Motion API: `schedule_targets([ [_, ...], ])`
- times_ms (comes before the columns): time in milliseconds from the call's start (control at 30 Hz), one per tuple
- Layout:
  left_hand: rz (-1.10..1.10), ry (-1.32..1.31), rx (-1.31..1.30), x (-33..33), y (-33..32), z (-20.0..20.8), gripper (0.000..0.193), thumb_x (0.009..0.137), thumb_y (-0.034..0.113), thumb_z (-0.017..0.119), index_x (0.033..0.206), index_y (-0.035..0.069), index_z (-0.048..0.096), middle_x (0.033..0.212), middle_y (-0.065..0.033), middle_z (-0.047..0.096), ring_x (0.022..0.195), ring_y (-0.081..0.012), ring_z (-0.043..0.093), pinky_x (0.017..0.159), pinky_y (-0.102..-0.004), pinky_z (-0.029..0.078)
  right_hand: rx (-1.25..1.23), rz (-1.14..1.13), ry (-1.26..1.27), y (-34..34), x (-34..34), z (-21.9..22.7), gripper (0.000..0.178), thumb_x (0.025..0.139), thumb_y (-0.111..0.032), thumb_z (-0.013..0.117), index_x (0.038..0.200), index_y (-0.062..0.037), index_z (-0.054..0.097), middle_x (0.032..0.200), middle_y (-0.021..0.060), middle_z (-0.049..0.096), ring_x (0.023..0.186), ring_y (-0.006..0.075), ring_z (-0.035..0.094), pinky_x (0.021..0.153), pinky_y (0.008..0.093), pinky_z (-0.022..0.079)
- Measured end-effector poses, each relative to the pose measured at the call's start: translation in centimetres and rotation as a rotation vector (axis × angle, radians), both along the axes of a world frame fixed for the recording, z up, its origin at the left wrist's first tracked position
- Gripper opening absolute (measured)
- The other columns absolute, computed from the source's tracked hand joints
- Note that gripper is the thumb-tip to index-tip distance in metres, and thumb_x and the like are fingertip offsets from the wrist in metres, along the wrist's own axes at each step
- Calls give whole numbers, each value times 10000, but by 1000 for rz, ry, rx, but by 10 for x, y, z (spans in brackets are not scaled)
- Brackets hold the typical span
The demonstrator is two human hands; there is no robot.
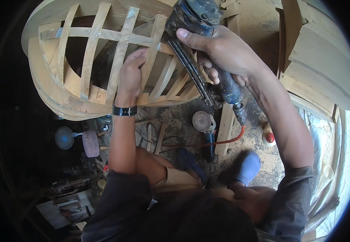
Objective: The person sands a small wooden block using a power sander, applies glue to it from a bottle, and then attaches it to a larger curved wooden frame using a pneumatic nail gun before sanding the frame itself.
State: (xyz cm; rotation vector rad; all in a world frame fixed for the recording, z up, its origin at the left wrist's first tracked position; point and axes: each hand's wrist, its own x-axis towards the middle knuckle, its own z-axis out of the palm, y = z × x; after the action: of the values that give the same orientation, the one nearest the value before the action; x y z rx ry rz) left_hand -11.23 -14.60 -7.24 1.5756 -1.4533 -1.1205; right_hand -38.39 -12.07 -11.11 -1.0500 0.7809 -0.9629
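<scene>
A dark, worn air nail gun [193, 14] is in my right hand [227, 50], its nose against the slatted wooden frame. My fingers wrap its handle, and the thumb lies along the body. A slanting nail magazine [191, 72] runs down beside the grip. My left hand [132, 72], with a black watch at the wrist, grips an upright wooden slat [152, 52] close to the gun's nose. Its fingertips curl in among the slats, partly hidden. A flat crosspiece [108, 34] crosses several slats inside the curved wooden frame [54, 94].
An orange air hose [231, 141] hangs from the gun. An angle grinder [209, 133], a plank [225, 129] and a white bottle with a red cap [268, 135] are on the floor near my blue shoes [248, 167]. Curved wooden pieces [322, 60] stand at the right.
</scene>
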Motion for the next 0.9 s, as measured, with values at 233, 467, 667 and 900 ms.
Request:
schedule_targets([
  [233,-18,-18,17,-15,5,7,343,1002,96,452,1230,-82,636,1138,-133,710,1024,-178,665,942,-280,494,-55,12,20,-8,-1,-5,530,988,-495,654,686,-65,590,491,-3,474,372,87,488,383,237,400],
  [467,-81,-24,13,1,-4,0,375,997,104,446,1267,-93,615,1201,-158,693,1075,-199,661,974,-291,493,-89,-37,73,5,-2,13,503,993,-492,647,792,-31,628,490,-13,454,344,85,467,358,230,384],
  [667,56,-165,-150,-10,1,-8,397,989,137,541,1298,-107,591,1317,-158,635,1211,-187,586,1056,-303,436,-68,-91,126,21,10,30,490,989,-491,653,812,-37,605,494,-7,445,340,91,469,342,233,384],
  [900,-113,-133,-125,12,-16,-21,459,997,184,557,1347,-112,555,1314,-149,624,1235,-201,549,1062,-297,398,-61,-142,180,33,29,47,491,987,-500,650,765,-71,563,510,-3,461,363,99,485,350,262,405],
])
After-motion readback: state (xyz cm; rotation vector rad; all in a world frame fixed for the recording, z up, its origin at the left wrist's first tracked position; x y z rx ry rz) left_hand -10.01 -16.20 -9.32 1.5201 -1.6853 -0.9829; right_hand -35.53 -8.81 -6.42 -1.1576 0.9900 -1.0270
